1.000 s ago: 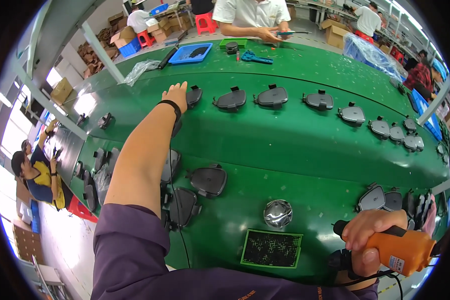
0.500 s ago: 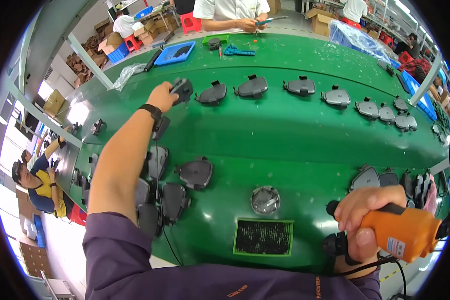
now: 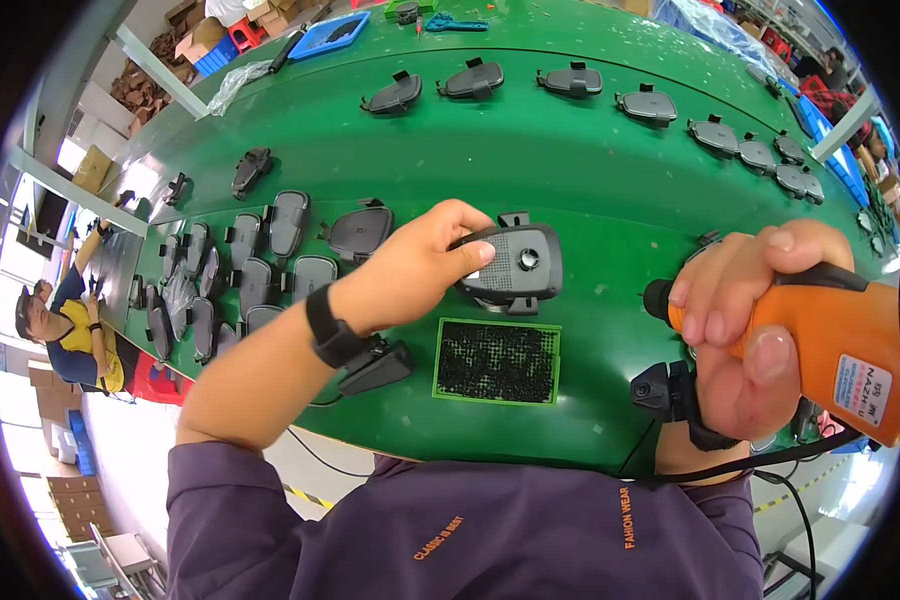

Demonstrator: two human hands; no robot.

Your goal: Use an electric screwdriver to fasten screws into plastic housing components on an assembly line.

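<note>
My left hand grips a dark grey phone mount in front of my chest. Its back faces up, showing a perforated patch and a round shiny knob, with clamp arms at its edges. In my right hand is an orange electric screwdriver, its dark tip pointing left towards the mount but apart from it. Close below the mount lies a green-rimmed tray filled with small black pieces, seemingly screws.
Several phone mounts cluster on the green table at the left. Another row stretches across the far side. A blue tray sits at the far left. A black cable trails beneath my right wrist. Someone in a yellow-and-navy shirt sits at left.
My left hand has come back from the far left to the middle with the phone mount. The view has tipped downward. The screwdriver stays in my right hand.
</note>
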